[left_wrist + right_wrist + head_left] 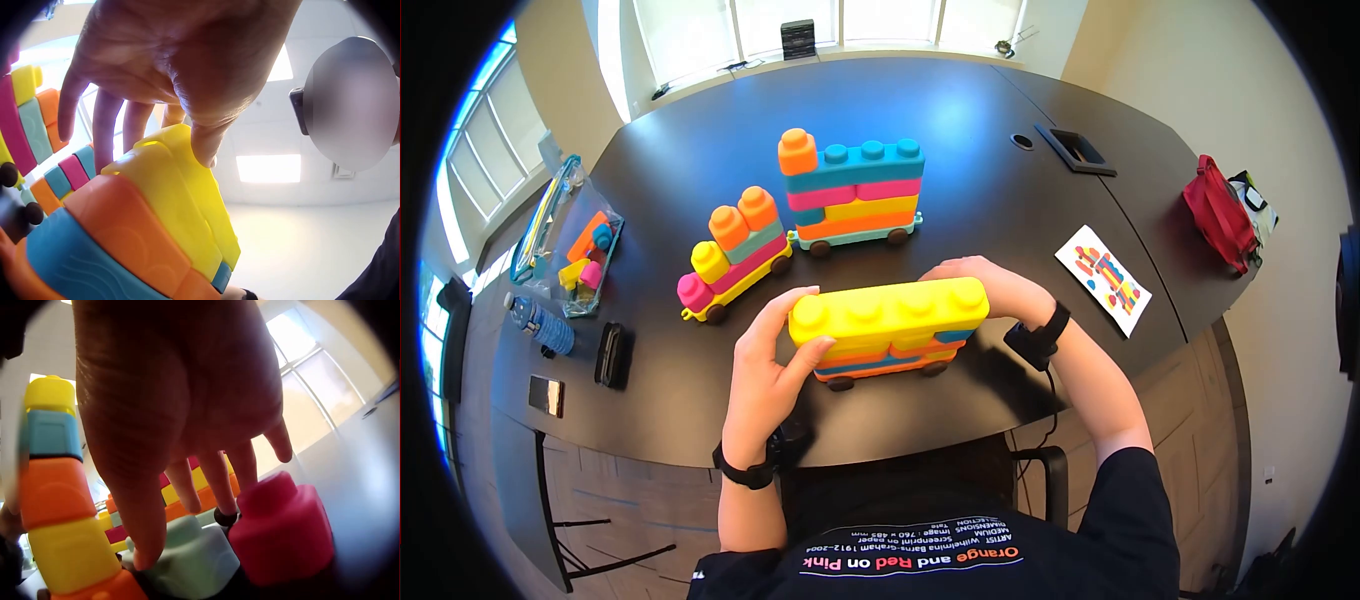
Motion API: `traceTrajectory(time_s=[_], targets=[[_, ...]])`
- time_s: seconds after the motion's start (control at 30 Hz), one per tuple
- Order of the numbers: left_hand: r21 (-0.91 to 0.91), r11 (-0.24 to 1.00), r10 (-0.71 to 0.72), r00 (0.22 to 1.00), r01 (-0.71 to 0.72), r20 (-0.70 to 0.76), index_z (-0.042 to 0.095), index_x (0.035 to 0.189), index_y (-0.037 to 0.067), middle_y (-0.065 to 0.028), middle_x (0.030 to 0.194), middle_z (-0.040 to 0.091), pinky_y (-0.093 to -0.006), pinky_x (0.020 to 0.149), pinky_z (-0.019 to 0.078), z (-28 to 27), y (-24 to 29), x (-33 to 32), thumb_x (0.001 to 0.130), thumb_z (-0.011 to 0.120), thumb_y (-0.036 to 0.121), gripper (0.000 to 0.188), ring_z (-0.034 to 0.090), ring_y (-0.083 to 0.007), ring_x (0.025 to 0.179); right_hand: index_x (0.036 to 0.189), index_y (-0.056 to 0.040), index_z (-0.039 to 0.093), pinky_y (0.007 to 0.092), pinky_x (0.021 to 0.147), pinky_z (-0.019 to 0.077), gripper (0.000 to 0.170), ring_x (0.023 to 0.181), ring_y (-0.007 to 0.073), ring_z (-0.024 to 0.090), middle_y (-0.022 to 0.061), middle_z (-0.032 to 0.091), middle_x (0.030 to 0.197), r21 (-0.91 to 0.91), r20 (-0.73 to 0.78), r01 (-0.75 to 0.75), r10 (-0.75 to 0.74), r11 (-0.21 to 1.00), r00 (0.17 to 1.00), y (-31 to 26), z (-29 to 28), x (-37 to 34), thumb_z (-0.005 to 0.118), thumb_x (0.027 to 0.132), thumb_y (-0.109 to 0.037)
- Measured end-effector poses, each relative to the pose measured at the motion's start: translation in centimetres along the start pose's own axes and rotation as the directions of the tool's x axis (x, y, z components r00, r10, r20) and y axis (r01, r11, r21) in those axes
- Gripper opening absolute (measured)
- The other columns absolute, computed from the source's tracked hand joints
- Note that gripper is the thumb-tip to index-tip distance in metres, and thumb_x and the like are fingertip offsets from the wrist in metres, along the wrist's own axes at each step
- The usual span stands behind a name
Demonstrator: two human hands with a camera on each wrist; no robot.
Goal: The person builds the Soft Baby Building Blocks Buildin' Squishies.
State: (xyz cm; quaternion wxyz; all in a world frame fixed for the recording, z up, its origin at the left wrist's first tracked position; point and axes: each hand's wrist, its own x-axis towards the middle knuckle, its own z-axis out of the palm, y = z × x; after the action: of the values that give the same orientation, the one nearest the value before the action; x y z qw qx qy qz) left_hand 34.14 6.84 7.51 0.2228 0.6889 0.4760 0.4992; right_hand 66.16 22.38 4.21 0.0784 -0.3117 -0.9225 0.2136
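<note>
A long yellow block tops the toy block wagon (892,318), with orange and blue blocks below it and dark wheels on the table. My left hand (768,372) grips its left end, thumb on the near side and fingers across the far side. My right hand (980,280) is behind the wagon, its fingers partly hidden in the head view. In the right wrist view its fingers extend down at a pale green block (200,565), thumb along one side and fingertips close over its top. A pink block (284,540) sits right beside that one; the wagon hides both in the head view.
Two more block wagons, a tall one (855,190) and a low one (735,260), stand farther back. At left are a clear bag with blocks (570,240), a water bottle (540,322), a black case (611,355) and a phone (546,396). A picture card (1103,280) and red bag (1215,215) lie right.
</note>
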Motion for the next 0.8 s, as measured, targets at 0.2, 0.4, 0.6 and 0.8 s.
traceTrajectory(time_s=[0.2, 0.4, 0.6, 0.8], targets=[[-0.029, 0.999, -0.036, 0.999, 0.037, 0.011, 0.064, 0.135, 0.001, -0.0139, 0.12, 0.071, -0.0357, 0.106, 0.0484, 0.1, 0.4, 0.1, 0.092, 0.075, 0.013, 0.046, 0.067, -0.0254, 0.115, 0.128, -0.0035, 0.07, 0.044, 0.096, 0.0569, 0.041, 0.109, 0.0396, 0.071, 0.0201, 0.073, 0.119, 0.032, -0.337, -0.074, 0.081, 0.997, 0.938, -2.1, -1.6, -0.5, 0.078, 0.092, -0.023], [-0.038, 0.998, -0.041, 0.999, 0.042, 0.009, 0.065, 0.135, 0.001, -0.0139, 0.119, 0.071, -0.0357, 0.106, 0.0485, 0.2, 0.4, 0.1, 0.092, 0.076, 0.013, 0.046, 0.067, -0.0253, 0.114, 0.131, -0.0044, 0.071, 0.0309, 0.086, 0.0562, 0.049, 0.098, 0.0184, 0.071, 0.0106, 0.077, 0.12, 0.251, -0.644, 0.183, 0.022, 0.95, 0.765, -6.8, -5.9, -2.1, 0.087, 0.088, -0.023], [-0.036, 0.999, -0.033, 0.999, 0.034, 0.013, 0.065, 0.134, 0.001, -0.0139, 0.119, 0.072, -0.0357, 0.105, 0.0492, 0.2, 0.5, 0.1, 0.092, 0.076, 0.014, 0.046, 0.067, -0.0247, 0.114, 0.133, -0.0017, 0.07, 0.0349, 0.099, 0.0549, 0.048, 0.109, 0.0212, 0.071, 0.0111, 0.074, 0.12, 0.24, -0.507, 0.27, -0.117, 0.932, 0.854, -11.5, -5.8, -2.4, 0.085, 0.091, -0.021], [-0.052, 0.998, -0.024, 1.0, 0.024, 0.008, 0.065, 0.134, 0.001, -0.0138, 0.119, 0.072, -0.036, 0.104, 0.0499, 0.5, 0.1, 0.2, 0.092, 0.076, 0.013, 0.045, 0.067, -0.0243, 0.113, 0.135, -0.0035, 0.071, 0.0376, 0.092, 0.0574, 0.05, 0.104, 0.0262, 0.072, 0.0133, 0.074, 0.118, 0.164, -0.495, 0.3, -0.185, 0.94, 0.849, -11.7, -4.4, -1.7, 0.084, 0.088, -0.016]])
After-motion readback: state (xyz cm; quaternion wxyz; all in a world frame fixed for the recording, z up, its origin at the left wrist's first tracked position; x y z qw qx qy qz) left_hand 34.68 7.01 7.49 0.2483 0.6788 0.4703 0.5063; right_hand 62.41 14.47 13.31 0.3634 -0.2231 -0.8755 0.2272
